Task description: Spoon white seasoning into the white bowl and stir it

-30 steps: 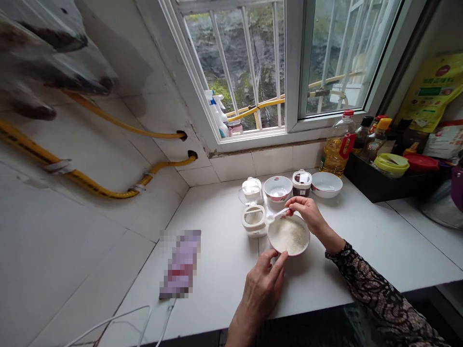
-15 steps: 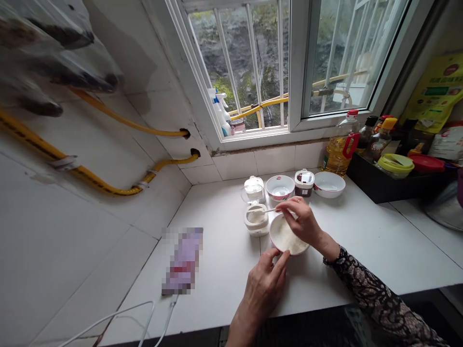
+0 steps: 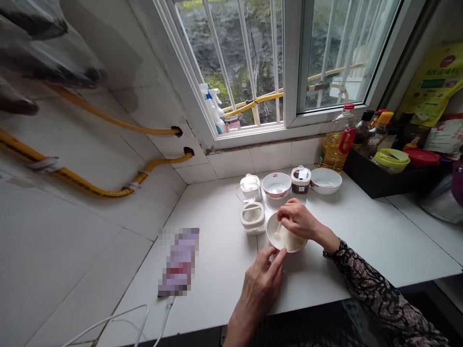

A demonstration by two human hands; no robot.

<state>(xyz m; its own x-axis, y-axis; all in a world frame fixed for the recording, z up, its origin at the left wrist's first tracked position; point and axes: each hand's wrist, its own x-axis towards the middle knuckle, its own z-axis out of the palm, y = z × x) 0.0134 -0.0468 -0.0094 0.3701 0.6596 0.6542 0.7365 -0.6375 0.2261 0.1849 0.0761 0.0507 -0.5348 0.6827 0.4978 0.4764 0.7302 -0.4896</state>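
A white bowl (image 3: 289,242) with pale powder in it stands on the white counter. My right hand (image 3: 297,219) is closed on a small white spoon (image 3: 278,230), whose lower end is in the powder. At the bowl's near rim rests my left hand (image 3: 263,279), its thumb and forefinger closed on the edge. Left of the bowl is an open container (image 3: 252,219) of white powder. Behind it sits another clear-lidded white container (image 3: 249,187).
Along the back are a second bowl (image 3: 277,185), a dark-filled jar (image 3: 301,180), a third bowl (image 3: 326,181) and an oil bottle (image 3: 334,144). A black box (image 3: 376,176) holds condiments at right. A blurred purple object (image 3: 180,265) with a cable lies left.
My right hand has brought the spoon from the open container into the bowl. My left hand stays at the rim. The whole view has shifted slightly.
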